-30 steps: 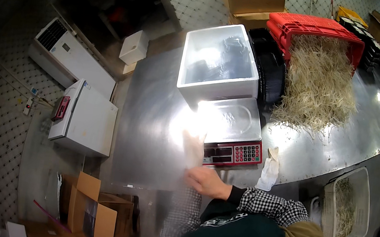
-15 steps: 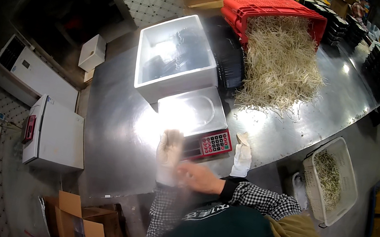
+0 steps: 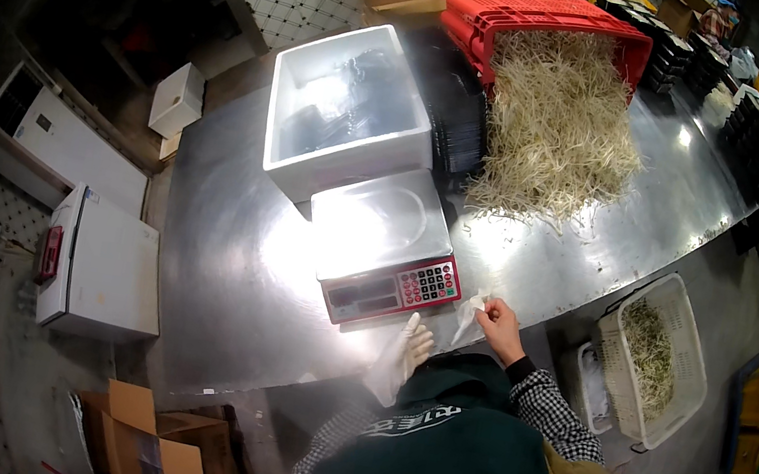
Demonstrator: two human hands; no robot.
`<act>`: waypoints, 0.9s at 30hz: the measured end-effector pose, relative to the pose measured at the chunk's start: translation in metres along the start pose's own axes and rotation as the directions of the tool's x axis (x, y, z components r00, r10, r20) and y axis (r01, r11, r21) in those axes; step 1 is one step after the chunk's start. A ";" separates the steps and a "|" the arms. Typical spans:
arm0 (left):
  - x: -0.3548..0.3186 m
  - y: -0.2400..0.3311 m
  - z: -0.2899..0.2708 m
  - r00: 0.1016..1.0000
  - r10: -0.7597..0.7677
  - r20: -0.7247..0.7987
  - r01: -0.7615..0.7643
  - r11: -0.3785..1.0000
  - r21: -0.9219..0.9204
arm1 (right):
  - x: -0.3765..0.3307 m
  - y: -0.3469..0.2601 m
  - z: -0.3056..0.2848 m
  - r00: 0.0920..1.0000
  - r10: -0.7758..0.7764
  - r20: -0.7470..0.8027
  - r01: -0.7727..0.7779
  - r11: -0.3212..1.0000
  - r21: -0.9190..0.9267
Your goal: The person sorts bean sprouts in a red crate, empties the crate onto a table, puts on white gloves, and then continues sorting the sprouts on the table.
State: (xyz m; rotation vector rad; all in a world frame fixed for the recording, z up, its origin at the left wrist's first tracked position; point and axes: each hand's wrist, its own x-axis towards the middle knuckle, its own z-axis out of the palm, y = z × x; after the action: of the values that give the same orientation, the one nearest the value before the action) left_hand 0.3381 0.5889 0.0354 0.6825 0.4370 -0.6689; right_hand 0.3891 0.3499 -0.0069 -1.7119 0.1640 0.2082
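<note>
Metal table (image 3: pixel 207 237), green apron (image 3: pixel 452 458) with white lettering, red scale (image 3: pixel 392 250) with marked keys, gloved left hand (image 3: pixel 415 345) loosely open, right hand (image 3: pixel 503 328), moved off the left wrist, fingers now pinching white glove (image 3: pixel 466 323) beside scale at table's edge.

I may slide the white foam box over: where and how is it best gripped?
Probably by the left rim of the box, left hand coming from that side, fingers hooked inside, thumb outside: the top is open and metal tabletop extends there. The scale sits close in front and stacked black plastic crowds the right; the right hand pinches a white glove.
</note>
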 end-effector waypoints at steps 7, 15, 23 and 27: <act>0.006 0.006 0.033 0.930 0.204 0.305 -0.144 0.967 -0.208 | -0.085 -0.140 0.009 0.756 -0.461 0.466 0.545 0.837 -0.056; -0.013 0.024 0.064 0.893 0.275 0.355 -0.223 0.958 -0.182 | -0.076 -0.138 0.022 0.950 -0.002 0.313 -0.094 0.951 0.293; -0.028 0.047 0.060 0.944 0.152 0.293 -0.161 0.987 0.007 | -0.052 -0.105 0.001 0.997 0.068 -0.031 -0.043 0.859 0.510; -0.042 0.045 0.069 0.951 0.210 0.229 -0.219 0.976 0.016 | -0.047 -0.101 0.000 0.977 0.184 -0.105 -0.078 0.773 0.630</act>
State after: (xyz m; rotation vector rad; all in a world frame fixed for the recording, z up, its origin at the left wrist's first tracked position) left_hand 0.3498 0.5844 0.1266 0.6730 0.1357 -0.5424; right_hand 0.3668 0.3645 0.1014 -1.0450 0.4271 0.0985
